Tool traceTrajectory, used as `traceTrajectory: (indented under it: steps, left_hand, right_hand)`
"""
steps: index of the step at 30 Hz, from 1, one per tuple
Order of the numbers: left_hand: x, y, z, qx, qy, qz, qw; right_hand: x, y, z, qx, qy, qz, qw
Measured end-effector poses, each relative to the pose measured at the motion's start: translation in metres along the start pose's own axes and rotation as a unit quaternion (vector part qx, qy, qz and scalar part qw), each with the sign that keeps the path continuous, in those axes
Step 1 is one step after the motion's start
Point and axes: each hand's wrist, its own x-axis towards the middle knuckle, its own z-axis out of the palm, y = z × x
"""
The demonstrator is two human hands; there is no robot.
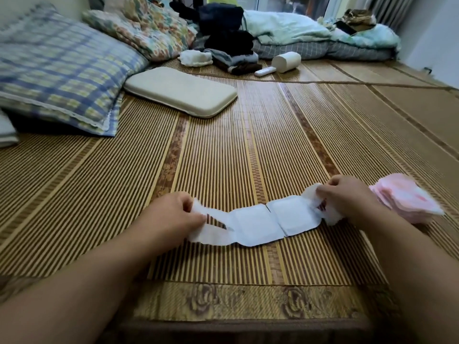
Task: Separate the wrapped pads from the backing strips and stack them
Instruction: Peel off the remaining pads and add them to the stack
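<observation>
Two hands work one white strip [263, 223] stretched across the bamboo mat [248, 145]. We count two flat square panels in its middle, creased between them. Our left hand [173, 214] has its grip pinched shut on the torn left end; our right hand [347, 197] is clamped on the crumpled right end, whose shape we can't make out. One pink stack of wrapped pads [407, 197] sits just beside the right hand.

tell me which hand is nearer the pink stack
Right. The right hand grips the strip at its right end, just beside the pink stack. The left hand holds the strip's far left end, a whole strip length away.
</observation>
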Motion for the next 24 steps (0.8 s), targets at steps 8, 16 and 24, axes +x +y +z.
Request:
traceTrajectory:
  steps: [8, 16, 24]
  left_hand:
    - [-0.003, -0.015, -0.024, -0.239, -0.038, -0.048, 0.969]
    - [-0.002, -0.005, -0.018, -0.222, -0.004, 0.015, 0.975]
    - [0.003, 0.022, 0.014, -0.09, -0.062, 0.099, 0.989]
  right_hand:
    - [-0.031, -0.039, 0.001, 0.165, -0.1, -0.035, 0.98]
    - [-0.065, -0.078, 0.036, 0.133, -0.149, -0.055, 0.978]
    - [-0.07, -0.077, 0.034, 0.133, -0.222, -0.04, 0.965]
